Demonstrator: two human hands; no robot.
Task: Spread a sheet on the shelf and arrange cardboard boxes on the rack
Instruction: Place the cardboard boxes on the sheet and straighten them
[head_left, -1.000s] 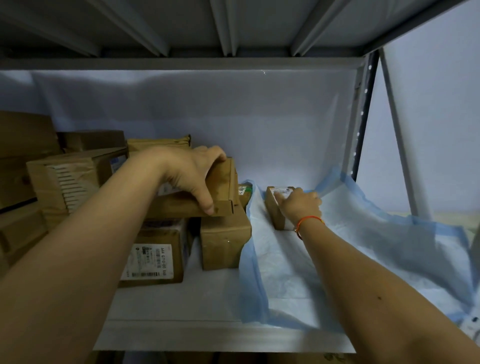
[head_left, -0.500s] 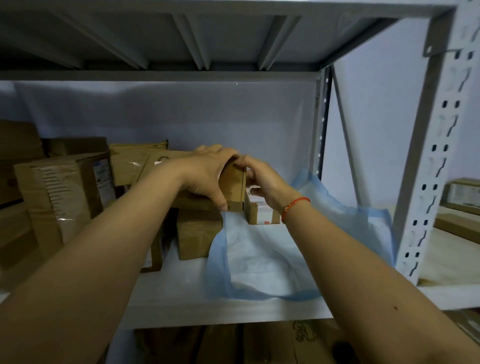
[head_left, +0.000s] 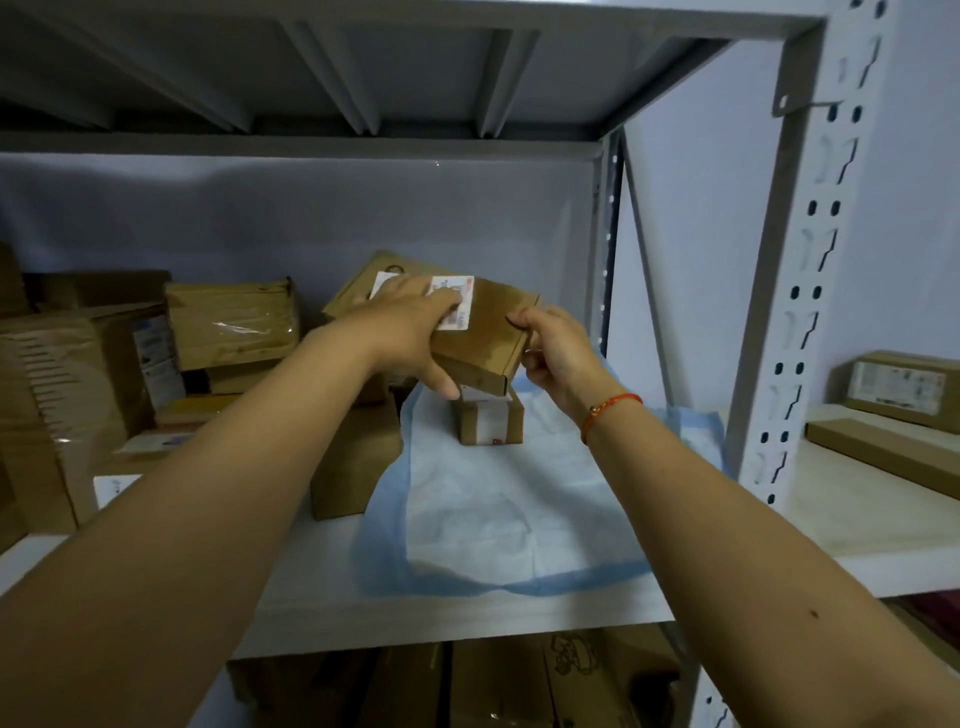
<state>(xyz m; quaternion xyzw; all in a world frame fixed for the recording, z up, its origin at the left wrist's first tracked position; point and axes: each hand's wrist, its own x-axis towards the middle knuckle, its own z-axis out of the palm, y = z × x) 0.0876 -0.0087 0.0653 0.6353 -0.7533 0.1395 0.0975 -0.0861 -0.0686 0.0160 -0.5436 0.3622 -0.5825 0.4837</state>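
Flat cardboard box (head_left: 483, 332) is up in the air, tilted, held betw. both hands just above small box (head_left: 488, 421). From my feed: left hand (head_left: 415, 332) lies over its top w/ fingers spread across the white label (head_left: 457, 304), thumb hooked under the near edge, so it grips the box. Right hand (head_left: 558, 353) pinches the box's right corner, fingers curled; red cord bracelet (head_left: 605, 410) on that wrist. Small box sits upright on the sheet (head_left: 509, 509), toward the rear. Sheet is white w/ blue border, laid on right part of the shelf (head_left: 467, 618), edges rumpled, right side riding up vs. the rack post (head_left: 800, 291). Stack of brown boxes (head_left: 156, 374) fills the shelf's left side, one box (head_left: 353, 457) touching the sheet's left edge. Next bay to the right: two more boxes (head_left: 898, 395) on a pale shelf. Can't tell if flat box touches the small one.
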